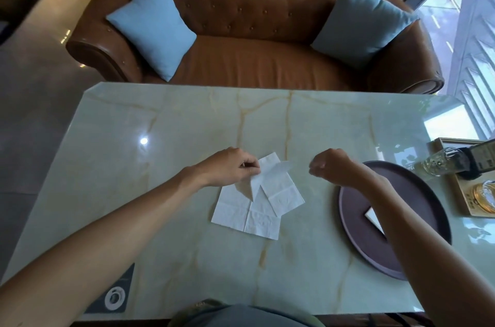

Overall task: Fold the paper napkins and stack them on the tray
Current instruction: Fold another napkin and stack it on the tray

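Two white paper napkins lie overlapping in the middle of the marble table (pixel 166 219). The lower one (pixel 235 211) lies spread flat; the upper one (pixel 281 190) lies tilted across it. My left hand (pixel 230 166) pinches a raised corner flap of a napkin at its upper left. My right hand (pixel 329 164) hovers to the right of the napkins with its fingers curled and nothing visible in them. A round dark brown tray (pixel 356 233) sits on the right, under my right forearm. A folded white napkin (pixel 375 215) lies on it, partly hidden by the arm.
A wooden tray (pixel 460 192) with a glass bottle (pixel 439 163) and a dark box stands at the table's right edge. A brown leather sofa (pixel 254 58) with two blue cushions faces the far side. A grey panel with a round dial (pixel 115 297) sits near the front left corner.
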Demonstrator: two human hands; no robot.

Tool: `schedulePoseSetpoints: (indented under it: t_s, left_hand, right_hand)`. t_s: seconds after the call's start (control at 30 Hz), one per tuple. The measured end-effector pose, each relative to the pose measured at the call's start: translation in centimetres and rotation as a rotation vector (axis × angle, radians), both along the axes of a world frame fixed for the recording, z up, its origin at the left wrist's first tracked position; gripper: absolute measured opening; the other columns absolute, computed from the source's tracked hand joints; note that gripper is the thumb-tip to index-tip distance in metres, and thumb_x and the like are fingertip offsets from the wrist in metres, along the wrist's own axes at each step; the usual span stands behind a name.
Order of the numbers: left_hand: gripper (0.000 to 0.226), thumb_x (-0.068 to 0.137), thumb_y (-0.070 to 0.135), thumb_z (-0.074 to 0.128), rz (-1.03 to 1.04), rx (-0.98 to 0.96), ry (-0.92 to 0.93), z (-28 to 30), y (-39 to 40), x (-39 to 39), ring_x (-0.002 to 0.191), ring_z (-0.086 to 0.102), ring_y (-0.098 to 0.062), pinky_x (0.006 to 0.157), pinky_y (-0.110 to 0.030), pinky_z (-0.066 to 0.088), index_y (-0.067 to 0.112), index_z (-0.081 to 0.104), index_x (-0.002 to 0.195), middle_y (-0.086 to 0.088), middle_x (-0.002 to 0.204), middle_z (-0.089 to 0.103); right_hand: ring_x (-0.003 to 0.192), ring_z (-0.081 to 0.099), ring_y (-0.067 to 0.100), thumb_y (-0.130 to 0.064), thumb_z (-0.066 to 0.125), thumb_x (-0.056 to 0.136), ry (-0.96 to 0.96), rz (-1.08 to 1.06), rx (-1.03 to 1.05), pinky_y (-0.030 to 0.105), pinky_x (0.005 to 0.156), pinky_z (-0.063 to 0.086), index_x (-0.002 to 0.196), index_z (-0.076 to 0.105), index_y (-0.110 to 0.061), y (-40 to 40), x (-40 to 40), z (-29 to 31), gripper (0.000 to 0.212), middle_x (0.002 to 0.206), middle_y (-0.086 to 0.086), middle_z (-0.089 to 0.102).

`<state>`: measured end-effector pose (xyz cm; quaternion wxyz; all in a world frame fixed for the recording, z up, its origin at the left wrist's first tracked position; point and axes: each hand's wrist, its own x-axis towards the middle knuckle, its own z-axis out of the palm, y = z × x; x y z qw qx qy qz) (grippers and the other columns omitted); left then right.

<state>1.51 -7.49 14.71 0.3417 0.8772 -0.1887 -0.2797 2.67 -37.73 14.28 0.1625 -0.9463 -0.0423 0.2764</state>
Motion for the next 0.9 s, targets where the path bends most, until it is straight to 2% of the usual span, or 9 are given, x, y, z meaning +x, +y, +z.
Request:
schedulePoseSetpoints:
  t_s: [0.07, 0.13, 0.2, 0.3, 0.4, 0.53, 0.67, 0.77, 0.9]
  left_hand:
    - [0.018, 0.100, 0.033, 0.059, -0.056, 0.037, -0.001, 0.5, -0.3, 0.0, 0.089, 0.065, -0.010, 0.084, -0.036, 0.052, 0.022, 0.073, 0.097, 0.011, 0.093, 0.073]
    - [0.018, 0.100, 0.035, 0.058, -0.112, 0.079, 0.005, 0.9, -0.5, 0.1, 0.092, 0.065, -0.012, 0.087, -0.040, 0.053, 0.024, 0.073, 0.099, 0.010, 0.096, 0.073]
    - [0.018, 0.100, 0.038, 0.058, -0.139, 0.100, -0.005, 1.1, -0.4, 0.0, 0.094, 0.066, -0.013, 0.088, -0.043, 0.053, 0.027, 0.072, 0.099, 0.011, 0.097, 0.074]
    - [0.018, 0.099, 0.038, 0.059, -0.097, 0.081, -0.041, 1.1, 0.5, -0.1, 0.090, 0.066, -0.012, 0.086, -0.041, 0.053, 0.027, 0.072, 0.098, 0.012, 0.092, 0.073]
    - [0.019, 0.099, 0.037, 0.060, -0.035, 0.060, -0.064, 0.8, 2.1, -0.2, 0.082, 0.064, -0.002, 0.079, -0.029, 0.052, 0.024, 0.074, 0.097, 0.016, 0.087, 0.071]
    - [0.016, 0.099, 0.029, 0.061, 0.019, 0.056, -0.041, -0.2, 4.1, -0.7, 0.071, 0.058, 0.010, 0.068, -0.010, 0.039, 0.021, 0.074, 0.093, 0.016, 0.080, 0.068]
    - [0.017, 0.098, 0.028, 0.062, 0.059, 0.083, -0.044, -1.1, 5.7, -0.8, 0.070, 0.059, -0.001, 0.069, -0.019, 0.043, 0.021, 0.073, 0.087, 0.011, 0.077, 0.069]
    - [0.015, 0.094, 0.035, 0.067, 0.070, 0.118, 0.003, -1.6, 6.7, -0.6, 0.084, 0.066, -0.002, 0.081, -0.026, 0.051, 0.024, 0.075, 0.098, 0.012, 0.092, 0.074]
    - [0.070, 0.081, 0.055, 0.076, 0.057, 0.101, -0.033, -1.2, 4.9, -0.5, 0.129, 0.050, 0.000, 0.107, -0.026, 0.042, 0.034, 0.050, 0.142, 0.017, 0.142, 0.052]
  right_hand:
    - [0.130, 0.056, 0.023, -0.030, 0.081, 0.085, -0.028, 0.021, 0.129, 0.030, 0.108, 0.040, 0.139, 0.061, -0.019, 1.5, -0.3, 0.0, 0.059, 0.141, 0.003, 0.061]
    - [0.147, 0.037, 0.017, -0.031, 0.083, 0.082, -0.030, 0.150, 0.209, 0.034, 0.118, 0.028, 0.152, 0.044, -0.025, 3.8, -0.6, -0.1, 0.080, 0.160, -0.002, 0.041]
    - [0.152, 0.028, 0.011, -0.034, 0.078, 0.085, -0.046, 0.261, 0.181, 0.043, 0.122, 0.020, 0.147, 0.051, -0.032, 5.9, -0.7, -0.7, 0.067, 0.161, -0.010, 0.039]
    - [0.127, 0.057, 0.017, -0.035, 0.066, 0.095, -0.095, 0.263, 0.092, 0.036, 0.110, 0.031, 0.114, 0.072, -0.025, 7.2, -0.5, -0.7, 0.023, 0.127, -0.006, 0.070]
    - [0.088, 0.064, 0.029, -0.032, 0.066, 0.094, -0.065, 0.190, 0.140, 0.036, 0.081, 0.048, 0.094, 0.075, -0.012, 6.7, -0.2, -0.4, 0.022, 0.091, 0.006, 0.074]
    - [0.085, 0.065, 0.031, -0.033, 0.071, 0.090, -0.028, 0.115, 0.153, 0.040, 0.079, 0.053, 0.090, 0.076, -0.011, 5.7, 0.2, 0.1, 0.023, 0.087, 0.011, 0.073]
    - [0.075, 0.059, 0.024, -0.028, 0.076, 0.088, -0.054, 0.056, 0.226, 0.019, 0.064, 0.043, 0.090, 0.079, -0.010, 5.6, 0.4, 1.1, 0.019, 0.085, 0.014, 0.073]
    - [0.074, 0.057, 0.026, -0.025, 0.076, 0.088, -0.100, 0.019, 0.246, 0.012, 0.058, 0.038, 0.091, 0.080, -0.008, 5.5, 0.5, 1.8, 0.017, 0.086, 0.017, 0.073]
    - [0.086, 0.065, 0.030, -0.023, 0.071, 0.089, -0.084, 0.130, 0.230, 0.030, 0.075, 0.050, 0.090, 0.079, -0.009, 6.6, 0.3, 2.7, 0.016, 0.083, 0.011, 0.074]
